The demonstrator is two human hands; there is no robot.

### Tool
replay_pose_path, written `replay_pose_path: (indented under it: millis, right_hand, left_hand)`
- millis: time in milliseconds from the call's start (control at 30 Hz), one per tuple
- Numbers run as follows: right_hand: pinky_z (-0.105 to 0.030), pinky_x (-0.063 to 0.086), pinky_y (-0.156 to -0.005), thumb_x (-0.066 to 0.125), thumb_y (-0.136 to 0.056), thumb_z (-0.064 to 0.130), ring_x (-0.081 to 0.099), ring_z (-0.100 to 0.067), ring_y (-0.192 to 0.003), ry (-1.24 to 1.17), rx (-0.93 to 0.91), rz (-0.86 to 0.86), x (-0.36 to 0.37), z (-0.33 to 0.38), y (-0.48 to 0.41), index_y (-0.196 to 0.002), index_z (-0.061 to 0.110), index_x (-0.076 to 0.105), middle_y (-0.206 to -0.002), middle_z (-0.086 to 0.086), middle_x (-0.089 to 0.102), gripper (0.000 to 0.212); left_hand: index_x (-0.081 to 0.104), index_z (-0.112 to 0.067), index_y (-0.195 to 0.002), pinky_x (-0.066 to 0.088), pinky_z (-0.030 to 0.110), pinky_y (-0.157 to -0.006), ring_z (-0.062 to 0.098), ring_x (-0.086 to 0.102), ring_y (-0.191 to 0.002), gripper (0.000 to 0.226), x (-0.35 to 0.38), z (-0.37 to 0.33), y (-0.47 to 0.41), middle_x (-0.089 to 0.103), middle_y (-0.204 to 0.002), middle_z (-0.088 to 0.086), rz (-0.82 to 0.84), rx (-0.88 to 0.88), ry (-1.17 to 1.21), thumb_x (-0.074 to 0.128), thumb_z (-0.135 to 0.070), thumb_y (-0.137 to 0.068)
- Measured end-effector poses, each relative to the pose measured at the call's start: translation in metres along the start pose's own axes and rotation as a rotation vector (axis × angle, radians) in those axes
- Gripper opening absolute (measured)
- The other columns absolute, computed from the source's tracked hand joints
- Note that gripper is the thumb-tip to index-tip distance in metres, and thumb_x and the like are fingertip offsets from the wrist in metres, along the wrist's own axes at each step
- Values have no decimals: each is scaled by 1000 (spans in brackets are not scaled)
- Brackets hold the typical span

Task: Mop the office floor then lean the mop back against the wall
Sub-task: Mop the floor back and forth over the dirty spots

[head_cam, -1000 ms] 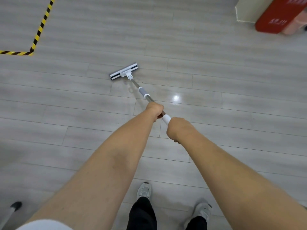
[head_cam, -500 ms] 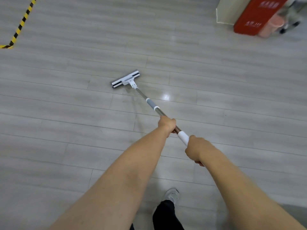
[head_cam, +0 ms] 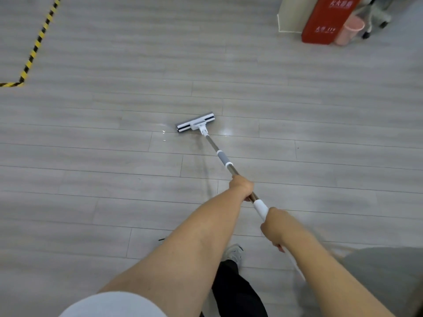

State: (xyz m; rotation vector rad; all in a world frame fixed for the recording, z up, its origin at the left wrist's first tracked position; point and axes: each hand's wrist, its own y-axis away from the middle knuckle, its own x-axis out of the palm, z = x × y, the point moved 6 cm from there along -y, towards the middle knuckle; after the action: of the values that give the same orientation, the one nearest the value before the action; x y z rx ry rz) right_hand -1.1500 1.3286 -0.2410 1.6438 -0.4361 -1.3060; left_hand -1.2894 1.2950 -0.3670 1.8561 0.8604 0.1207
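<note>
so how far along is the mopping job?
Done: extent unclear; droplets beside the mop head suggest some floor is wetted. In hand: left hand and right hand grip the handle, head flat on the floor. Left: any remaining mopping, then leaning the mop against the wall, not yet done.

The floor [head_cam: 114,179] consists of pale grey wood-grain planks laid in staggered rows. Yellow-and-black hazard tape [head_cam: 37,44] runs across it at upper left and turns a corner. At upper right, a red cabinet [head_cam: 327,17] stands against a white panel [head_cam: 293,12], with a pink bin [head_cam: 351,30] just beside it. A light glare [head_cam: 225,132] shows mid-floor.
</note>
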Motion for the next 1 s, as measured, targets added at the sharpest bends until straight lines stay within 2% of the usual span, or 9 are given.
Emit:
replay_pose_path:
  millis: [67,200,300,500,600,733,900,1000]
  right_hand:
    - [-30,50,-48,48,-93,4,62,-21,-57,-54,-15,54,25,25,9,-131,5,48,-86,-8,62,38]
    - [-32,54,-52,49,-92,0,60,-21,-49,-130,-20,132,62,71,31,-131,1,49,-76,-11,64,38]
    - [-27,47,-43,47,-94,1,57,-19,-45,-178,-7,138,78,90,46,-134,2,47,-71,-11,64,40]
    - [-22,44,-39,45,-98,6,54,-14,-40,-251,36,122,136,116,74,-141,2,40,-72,-9,64,44]
    - [-26,49,-44,47,-97,7,58,-16,-48,-295,65,128,182,125,89,-142,4,38,-79,-10,65,46]
    - [-29,54,-49,50,-97,8,60,-17,-50,-296,96,157,231,123,110,-139,4,39,-81,-11,66,43]
    - [-31,61,-62,54,-98,10,63,-17,-59,-271,116,141,269,111,143,-142,6,37,-88,-11,65,47]
    - [-28,56,-54,54,-98,11,61,-16,-57,-270,131,142,298,97,166,-144,6,36,-86,-10,64,50]
  left_hand:
    - [50,-4,-126,56,31,-48,25,63,-62,32,-25,15,2,59,-97,11,-5,-18,-54,51,-11,-94]
    - [51,-4,-120,60,33,-57,25,67,-67,29,-71,45,-3,61,-109,15,-4,-4,-128,52,-11,-92]
    - [51,-1,-119,62,35,-62,27,69,-78,28,-89,62,-6,63,-110,17,50,18,-136,51,-11,-92]
    - [51,-1,-120,58,33,-52,30,70,-79,28,-120,112,-2,65,-105,17,90,39,-259,50,-8,-93]
    - [50,-2,-119,56,32,-44,32,69,-70,26,-135,148,7,65,-104,19,90,36,-324,51,-9,-94]
    - [48,-3,-116,52,30,-37,32,67,-63,24,-140,197,26,65,-105,20,99,6,-374,50,-7,-93]
    - [48,-2,-120,58,35,-49,34,70,-69,28,-141,240,57,65,-103,19,104,5,-400,49,-7,-93]
    - [48,-3,-118,56,32,-45,33,69,-66,25,-140,270,84,66,-101,20,116,13,-392,50,-8,-93]
